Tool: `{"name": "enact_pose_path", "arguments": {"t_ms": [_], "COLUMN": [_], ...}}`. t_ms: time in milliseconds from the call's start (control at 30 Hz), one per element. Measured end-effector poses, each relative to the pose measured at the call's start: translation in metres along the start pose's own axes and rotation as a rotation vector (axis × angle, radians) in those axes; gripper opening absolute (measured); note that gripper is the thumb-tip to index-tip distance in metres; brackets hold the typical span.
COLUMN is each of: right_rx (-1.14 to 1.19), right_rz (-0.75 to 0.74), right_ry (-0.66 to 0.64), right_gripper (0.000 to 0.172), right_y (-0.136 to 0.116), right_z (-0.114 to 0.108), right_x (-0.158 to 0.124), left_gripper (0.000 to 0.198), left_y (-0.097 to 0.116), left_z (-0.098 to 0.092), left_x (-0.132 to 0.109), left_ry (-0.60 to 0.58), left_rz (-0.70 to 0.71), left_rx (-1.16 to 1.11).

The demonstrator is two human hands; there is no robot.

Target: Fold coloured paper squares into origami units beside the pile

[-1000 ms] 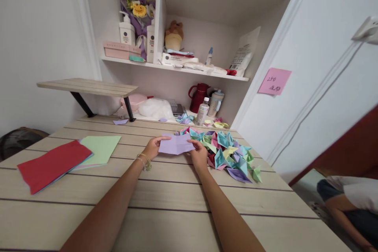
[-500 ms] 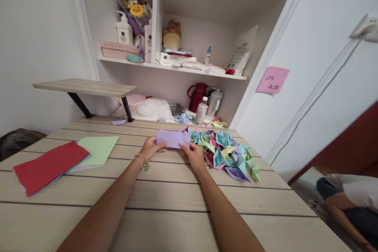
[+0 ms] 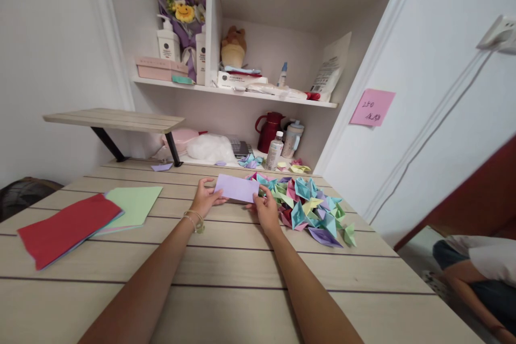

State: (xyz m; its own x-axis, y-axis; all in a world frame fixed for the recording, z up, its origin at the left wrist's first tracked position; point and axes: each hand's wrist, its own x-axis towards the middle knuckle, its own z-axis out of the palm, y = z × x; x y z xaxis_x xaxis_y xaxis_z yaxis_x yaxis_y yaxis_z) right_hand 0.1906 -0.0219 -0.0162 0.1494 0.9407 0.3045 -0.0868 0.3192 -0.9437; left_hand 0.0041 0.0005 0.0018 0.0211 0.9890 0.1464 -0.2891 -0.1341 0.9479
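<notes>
A rectangular piece of light purple paper (image 3: 237, 188) is held up just above the wooden table, its long side running left to right. My left hand (image 3: 205, 198), with bracelets at the wrist, is at the paper's left edge, thumb against the lower corner and index finger raised a little away. At the other end, my right hand (image 3: 266, 208) pinches the right edge, thumb in front and fingers partly hidden behind. Close by on the right lies a pile of folded paper boats (image 3: 308, 204) in blue, green, pink, yellow and purple.
Red paper sheets (image 3: 68, 230) and green sheets (image 3: 135, 205) lie at the table's left. A small raised shelf (image 3: 115, 119) stands behind them. Towards the back are a clear bottle (image 3: 274, 151), a red jug (image 3: 269, 131) and a cup (image 3: 293, 140). Another person (image 3: 479, 274) sits at the right.
The purple paper has tilted, its right end lower. My left index finger has lifted from the top edge, and my right fingers have moved up around the right edge.
</notes>
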Motion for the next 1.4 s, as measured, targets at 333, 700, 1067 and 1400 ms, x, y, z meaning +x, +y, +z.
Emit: {"name": "enact_pose_path", "arguments": {"t_ms": [333,700,1067,1400], "right_rx": [-0.054,-0.126,-0.2,-0.295], "right_rz": [-0.071,-0.143,-0.143,-0.134], "right_ry": [-0.039,-0.308,-0.31,-0.152], "right_gripper": [0.044,0.054,0.052,0.027], "right_y": [-0.005,-0.014,-0.014,-0.007], "right_z": [-0.001,0.002,0.001,0.001], "right_x": [-0.002,-0.005,-0.006,-0.001], "left_gripper": [0.032,0.045,0.018,0.015], "left_y": [0.002,-0.002,-0.004,0.002], "left_z": [0.0,-0.002,-0.003,0.0], "left_x": [0.0,0.0,0.003,-0.004], "left_ry": [-0.036,-0.139,-0.076,-0.205], "left_rz": [0.017,-0.055,-0.047,-0.004], "left_rx": [0.004,0.073,0.075,0.189]}}
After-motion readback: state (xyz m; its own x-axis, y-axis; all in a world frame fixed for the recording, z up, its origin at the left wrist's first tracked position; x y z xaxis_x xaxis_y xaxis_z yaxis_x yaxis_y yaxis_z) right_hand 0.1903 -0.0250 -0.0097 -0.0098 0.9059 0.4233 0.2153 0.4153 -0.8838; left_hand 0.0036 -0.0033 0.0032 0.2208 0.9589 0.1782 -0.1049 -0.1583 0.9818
